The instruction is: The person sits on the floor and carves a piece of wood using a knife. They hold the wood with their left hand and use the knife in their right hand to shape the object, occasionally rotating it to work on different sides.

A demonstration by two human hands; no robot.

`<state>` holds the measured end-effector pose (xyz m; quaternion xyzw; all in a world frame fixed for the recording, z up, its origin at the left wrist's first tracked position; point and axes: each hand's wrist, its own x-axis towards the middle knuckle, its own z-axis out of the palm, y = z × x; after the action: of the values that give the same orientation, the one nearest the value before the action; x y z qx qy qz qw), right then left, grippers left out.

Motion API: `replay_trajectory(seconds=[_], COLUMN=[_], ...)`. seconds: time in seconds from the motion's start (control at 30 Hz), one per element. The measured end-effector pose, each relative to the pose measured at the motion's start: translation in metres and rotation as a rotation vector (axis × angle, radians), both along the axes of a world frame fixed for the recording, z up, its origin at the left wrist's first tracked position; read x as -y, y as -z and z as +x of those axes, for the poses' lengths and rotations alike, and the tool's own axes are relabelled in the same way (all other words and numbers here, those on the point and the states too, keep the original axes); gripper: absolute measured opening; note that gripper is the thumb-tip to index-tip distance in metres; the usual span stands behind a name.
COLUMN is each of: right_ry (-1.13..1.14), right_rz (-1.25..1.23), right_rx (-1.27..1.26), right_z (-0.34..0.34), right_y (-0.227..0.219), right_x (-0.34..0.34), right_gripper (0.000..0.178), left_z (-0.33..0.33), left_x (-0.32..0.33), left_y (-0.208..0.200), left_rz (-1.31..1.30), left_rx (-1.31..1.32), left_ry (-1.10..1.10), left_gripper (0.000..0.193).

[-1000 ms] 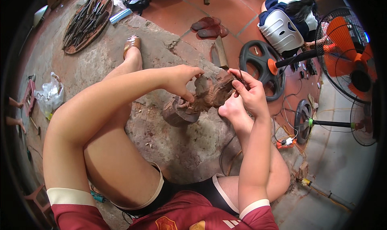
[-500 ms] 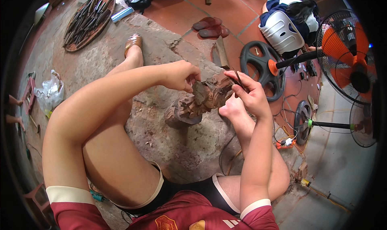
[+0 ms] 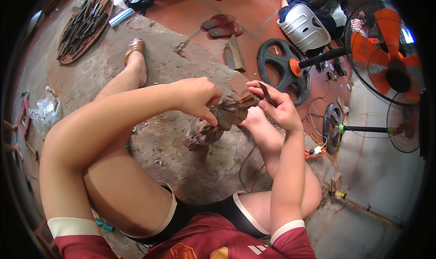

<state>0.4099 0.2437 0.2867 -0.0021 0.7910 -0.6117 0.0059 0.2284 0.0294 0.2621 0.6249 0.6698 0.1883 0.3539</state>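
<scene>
A brown carved figure (image 3: pixel 229 114), apparently wood with rough folds, tilts between my bent legs, its wider base (image 3: pixel 196 138) low over the stone slab. My left hand (image 3: pixel 198 98) grips the figure's near left side, thumb and fingers closed on it. At the upper right end, my right hand (image 3: pixel 282 110) is closed around a thin dark strip-like tool (image 3: pixel 265 93), held between thumb and fingers. The tool's working end is too small to make out. My right fingertips are beside the carving's upper end; whether they touch it I cannot tell.
A round tray (image 3: pixel 63 60) of slim dark tools lies at far left, near a plastic bag (image 3: pixel 45 111). Dark red slippers (image 3: pixel 222 26), a wood block (image 3: pixel 234 54) and orange-bladed fans (image 3: pixel 383 54) stand ahead and right. Another person sits by a white plastic stool (image 3: pixel 304 29). Cables run at right.
The view has shifted slightly, so the surroundings sit further left. The carving is turned in my left hand, whose grip has moved down onto it. My right hand still holds the tool, angled differently.
</scene>
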Motion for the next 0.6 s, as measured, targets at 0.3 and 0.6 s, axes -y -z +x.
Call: replay_trajectory(seconds=[0.3, 0.6], right_ry=[-0.072, 0.692], right_rz=[-0.008, -0.361], right_rx=[-0.002, -0.016], right_z=[-0.005, 0.027], right_y=[-0.006, 0.000], right_x=[0.016, 0.043], right_gripper=[0.032, 0.047], left_z=[0.017, 0.000], left_x=[-0.020, -0.019], left_y=[-0.011, -0.013], left_rz=[0.301, 0.368], left_rx=[0.225, 0.194], left_ry=[-0.106, -0.094], left_gripper=[0.068, 0.057])
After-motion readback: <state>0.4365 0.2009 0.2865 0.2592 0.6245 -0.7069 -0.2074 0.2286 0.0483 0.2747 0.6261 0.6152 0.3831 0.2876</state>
